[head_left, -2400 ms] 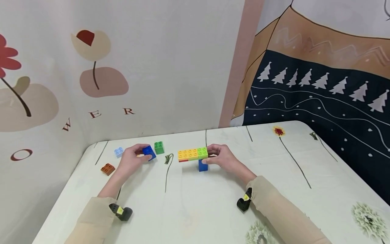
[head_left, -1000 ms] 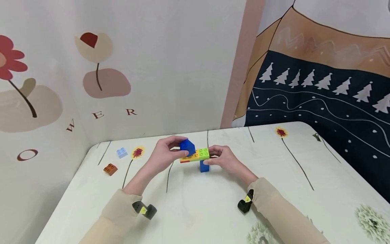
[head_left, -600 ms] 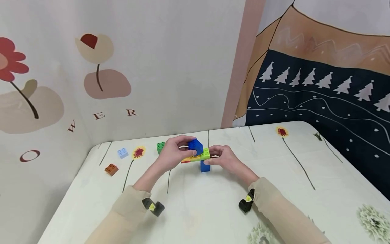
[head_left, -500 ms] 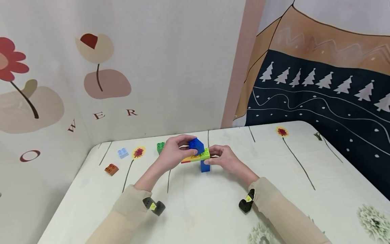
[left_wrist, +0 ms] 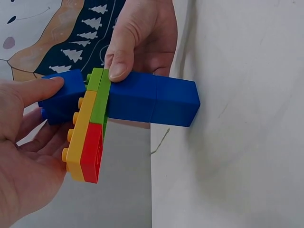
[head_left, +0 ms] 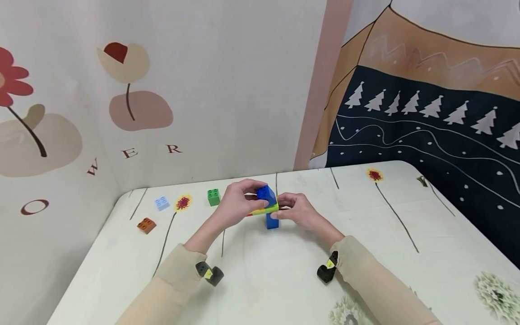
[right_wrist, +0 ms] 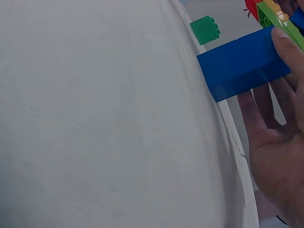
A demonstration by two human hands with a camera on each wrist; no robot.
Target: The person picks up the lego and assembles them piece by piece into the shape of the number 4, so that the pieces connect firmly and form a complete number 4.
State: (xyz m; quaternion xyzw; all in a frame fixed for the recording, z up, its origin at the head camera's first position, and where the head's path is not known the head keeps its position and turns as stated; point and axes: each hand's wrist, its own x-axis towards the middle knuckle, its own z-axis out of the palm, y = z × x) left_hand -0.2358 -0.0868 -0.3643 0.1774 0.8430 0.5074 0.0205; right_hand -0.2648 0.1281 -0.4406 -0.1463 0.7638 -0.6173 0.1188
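My left hand (head_left: 235, 205) pinches a dark blue toy building brick (head_left: 266, 195) between thumb and fingers. That brick sits right over the lime green end (left_wrist: 100, 102) of a small brick build, and a green stud shows beside it in the left wrist view. The build has a yellow plate (left_wrist: 79, 137) and a red plate (left_wrist: 91, 154) at its other end. Two stacked blue bricks (left_wrist: 154, 99) form a column under the lime green part. My right hand (head_left: 298, 210) grips the upper part of this column, thumb on one face and fingers behind.
On the left of the table (head_left: 260, 275) lie a light blue brick (head_left: 162, 203), an orange-brown brick (head_left: 146, 225) and a green brick (head_left: 213, 197). The cloth has printed flowers. A patterned curtain (head_left: 227, 90) stands behind the table's far edge.
My left hand has picked the blue brick up from the left and carried it right, over the build's lime green end. My right hand keeps its hold on the column.
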